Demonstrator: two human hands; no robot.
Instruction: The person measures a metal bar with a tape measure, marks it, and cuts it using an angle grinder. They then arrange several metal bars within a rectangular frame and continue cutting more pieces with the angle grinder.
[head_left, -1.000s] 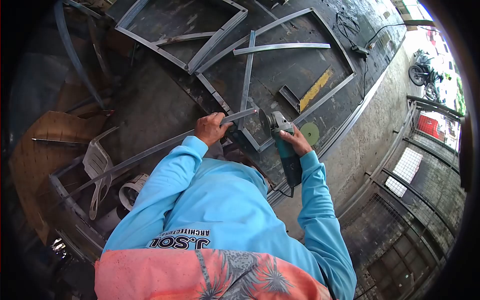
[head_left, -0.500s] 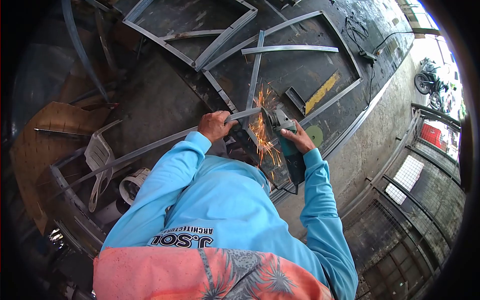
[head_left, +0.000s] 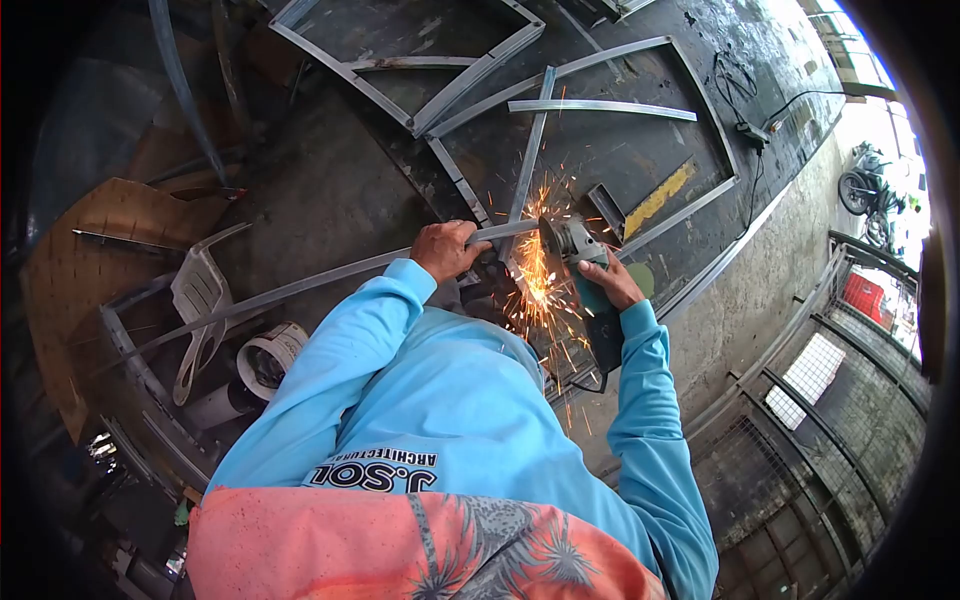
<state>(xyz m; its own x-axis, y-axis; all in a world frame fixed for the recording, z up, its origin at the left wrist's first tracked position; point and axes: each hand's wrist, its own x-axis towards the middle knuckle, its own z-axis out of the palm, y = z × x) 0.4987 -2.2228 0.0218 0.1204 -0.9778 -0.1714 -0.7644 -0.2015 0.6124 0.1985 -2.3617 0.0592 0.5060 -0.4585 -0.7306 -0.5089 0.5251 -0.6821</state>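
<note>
Spark output is denser and wider than half a second ago, and both hands and the bench now sit slightly farther right in the frame. We hold the metal bar (head_left: pixel 350 271) in the left hand (head_left: pixel 447 251), just above the centre of the frame; its fingers are closed over the bar, with the tips hidden underneath. We grip the angle grinder (head_left: pixel 592 293) in the right hand (head_left: pixel 612 280), right of centre; the thumb shows on the casing, but the other fingertips are out of sight.

We observe the grinder's disc (head_left: pixel 546 238) at the bar's right end. Sparks (head_left: pixel 537 285) and glare obscure the exact contact edge, so we cannot tell the depth of any cut. At the left of the frame, the bar crosses in front of the white chair (head_left: pixel 203 285), and its far end fades into shadow.

We find a green disc (head_left: pixel 641 279) partly covered by the right hand on the workbench (head_left: pixel 620 150). At lower left, the sleeve cuts off part of the bucket (head_left: pixel 270 360). At the top edge, one metal frame (head_left: pixel 395 105) runs out of view.
</note>
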